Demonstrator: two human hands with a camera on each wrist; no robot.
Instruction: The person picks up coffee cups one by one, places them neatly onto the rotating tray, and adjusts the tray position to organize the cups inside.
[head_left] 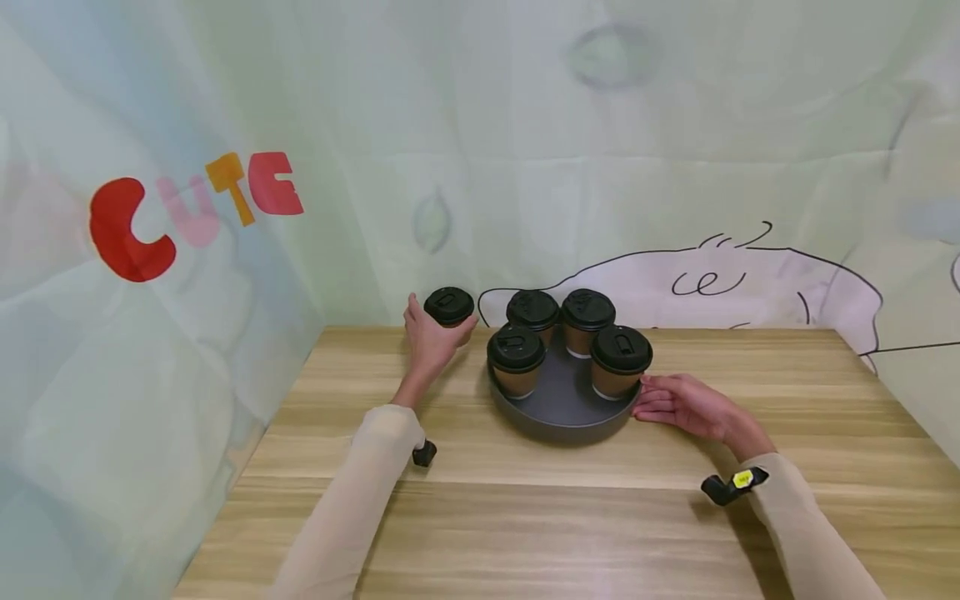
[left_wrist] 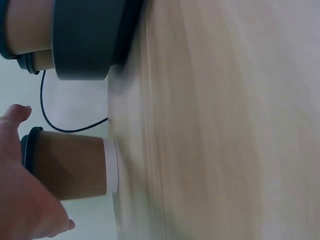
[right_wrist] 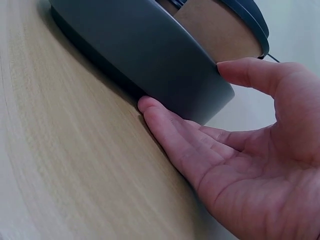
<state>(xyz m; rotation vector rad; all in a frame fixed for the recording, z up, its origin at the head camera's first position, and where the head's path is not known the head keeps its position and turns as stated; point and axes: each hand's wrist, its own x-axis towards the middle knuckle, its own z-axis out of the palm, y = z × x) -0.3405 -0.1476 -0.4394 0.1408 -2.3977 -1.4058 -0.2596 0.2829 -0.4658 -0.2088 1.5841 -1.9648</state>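
A brown paper cup with a black lid (head_left: 449, 307) stands upright at the table's back edge, left of a round dark grey pan (head_left: 558, 429). My left hand (head_left: 435, 342) is spread about this cup near its lid. In the left wrist view, gaps show between the cup (left_wrist: 72, 165) and the visible thumb and fingertip; the far side of the lid is hidden. Several similar lidded cups (head_left: 621, 362) stand upright in the pan. My right hand (head_left: 686, 406) holds the pan's right side, thumb at the rim and fingers low along the wall (right_wrist: 165, 65).
The wooden table (head_left: 525, 517) extends in front of the pan and to both sides. A pale printed curtain (head_left: 465, 150) hangs right behind the table's back edge and along the left side. Dark wrist cameras sit on both sleeves.
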